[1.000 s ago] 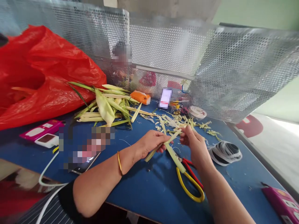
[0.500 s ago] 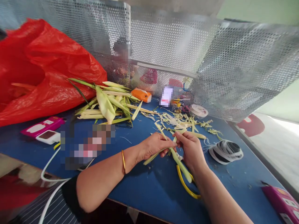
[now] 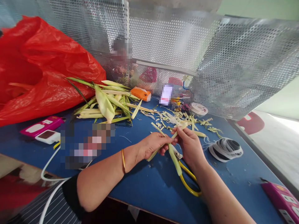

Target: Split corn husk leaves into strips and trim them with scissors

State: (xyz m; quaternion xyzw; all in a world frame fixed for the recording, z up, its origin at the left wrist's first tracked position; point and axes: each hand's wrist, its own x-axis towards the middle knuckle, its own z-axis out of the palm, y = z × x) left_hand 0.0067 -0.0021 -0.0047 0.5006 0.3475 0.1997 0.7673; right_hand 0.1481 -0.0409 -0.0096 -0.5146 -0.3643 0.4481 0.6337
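Both hands meet over the blue table, working on crossed strips of pale green corn husk (image 3: pixel 174 159). My left hand (image 3: pixel 155 144) pinches the strips where they cross, a gold bangle on its wrist. Close beside it, my right hand (image 3: pixel 187 138) grips the upper end of a strip between thumb and fingers. One folded length hangs down toward me, and another points to the lower left under the left hand. Yellow-handled scissors (image 3: pixel 190 186) lie on the table just below the hands, their blades partly hidden by the husk.
Husks (image 3: pixel 105 105) are piled at the left by a red plastic bag (image 3: pixel 51 71). Scraps (image 3: pixel 175 119) lie behind my hands. A thread spool (image 3: pixel 225 150) stands right, a magenta box (image 3: pixel 280 199) near the right edge. A perforated metal screen (image 3: pixel 170 40) closes off the back.
The hanging husk strip has swung left and more of the scissors shows. My hands have shifted slightly, still pinching the strips.
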